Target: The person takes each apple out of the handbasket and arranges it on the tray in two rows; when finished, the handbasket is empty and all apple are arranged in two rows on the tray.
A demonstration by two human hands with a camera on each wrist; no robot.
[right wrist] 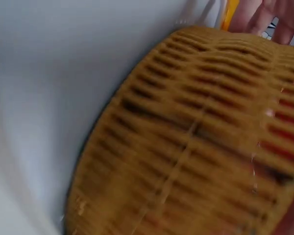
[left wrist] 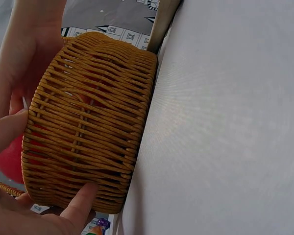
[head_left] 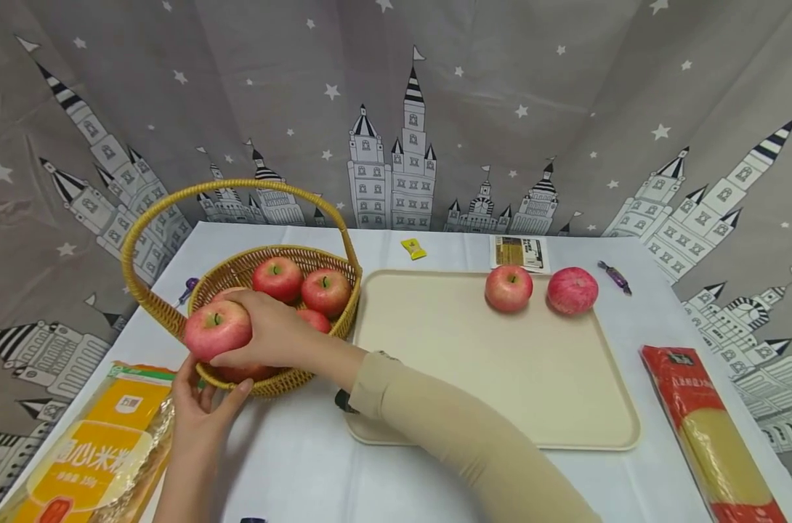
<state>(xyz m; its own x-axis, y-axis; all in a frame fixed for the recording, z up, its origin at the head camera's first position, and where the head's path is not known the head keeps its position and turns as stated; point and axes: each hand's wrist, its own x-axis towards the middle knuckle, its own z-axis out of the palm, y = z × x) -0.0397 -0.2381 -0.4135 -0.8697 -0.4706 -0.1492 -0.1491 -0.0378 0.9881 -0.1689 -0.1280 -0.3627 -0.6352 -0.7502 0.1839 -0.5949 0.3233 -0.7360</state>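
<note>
My right hand (head_left: 272, 327) grips a red apple (head_left: 216, 328) at the left rim of a wicker basket (head_left: 353, 305) with a tall arched handle (head_left: 239, 184). More apples lie in the basket, among them one at the back (head_left: 277, 279) and one at the right (head_left: 326, 292). With my left hand (head_left: 203, 407) I hold the basket's near left side. In the left wrist view a fingertip (left wrist: 85, 198) presses on the woven wall. The right wrist view is blurred and mostly filled by the basket's side.
A beige tray (head_left: 500, 378) lies right of the basket, with two apples (head_left: 508, 288) (head_left: 572, 290) along its back edge. A yellow-orange food bag (head_left: 95, 450) is at the left, a red noodle packet (head_left: 713, 436) at the right. Small wrapped candies (head_left: 413, 249) (head_left: 615, 277) and a card (head_left: 520, 253) lie behind.
</note>
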